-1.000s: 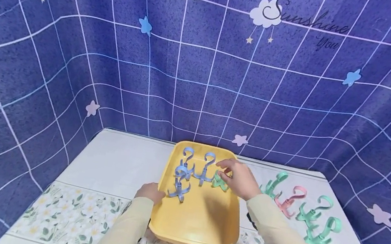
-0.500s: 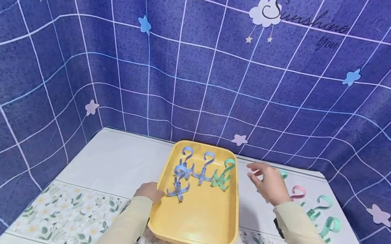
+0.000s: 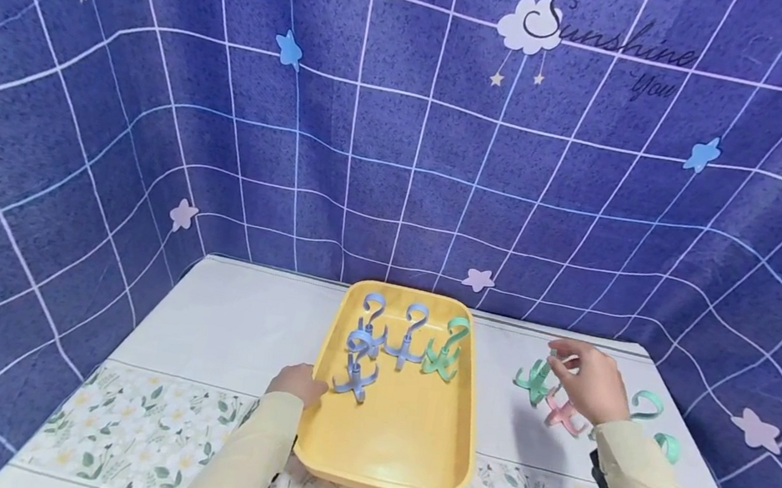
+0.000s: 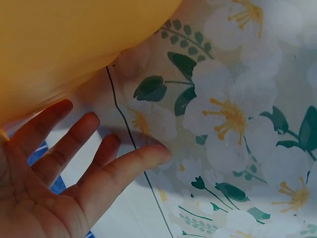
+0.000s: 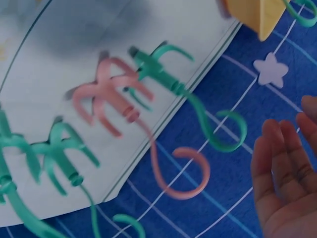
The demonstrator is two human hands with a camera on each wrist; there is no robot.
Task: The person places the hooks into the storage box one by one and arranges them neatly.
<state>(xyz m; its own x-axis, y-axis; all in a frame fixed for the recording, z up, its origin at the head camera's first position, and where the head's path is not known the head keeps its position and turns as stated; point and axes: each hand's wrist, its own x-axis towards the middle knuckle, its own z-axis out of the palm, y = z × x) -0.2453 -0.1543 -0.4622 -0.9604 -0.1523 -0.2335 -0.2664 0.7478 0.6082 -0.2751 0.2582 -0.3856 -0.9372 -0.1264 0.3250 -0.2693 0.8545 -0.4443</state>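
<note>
Right of the yellow tray [image 3: 399, 443], a right hand [image 3: 594, 382] at a green hook [image 3: 535, 382]

Across the pale tabletop [image 3: 236, 314], the head view showed the tray near the middle, with three blue hooks [image 3: 355, 379] and one light-green hook [image 3: 442, 360] toward its far end. The left hand [image 3: 298, 383] lay at the tray's left wall. To the right, the right hand was over the green hook outside the tray, hiding its curved top; a pink hook [image 3: 565, 415] lay just beside, and two more green hooks [image 3: 648, 405] showed partly, farther right.

From the left wrist, the left hand appeared released, fingers extended and fingertips close to the tray's side; whether they touched it could not be told.

From the right wrist, the right hand was relaxed and grasped nothing, a gap separating it from the green hook's curl.
</note>
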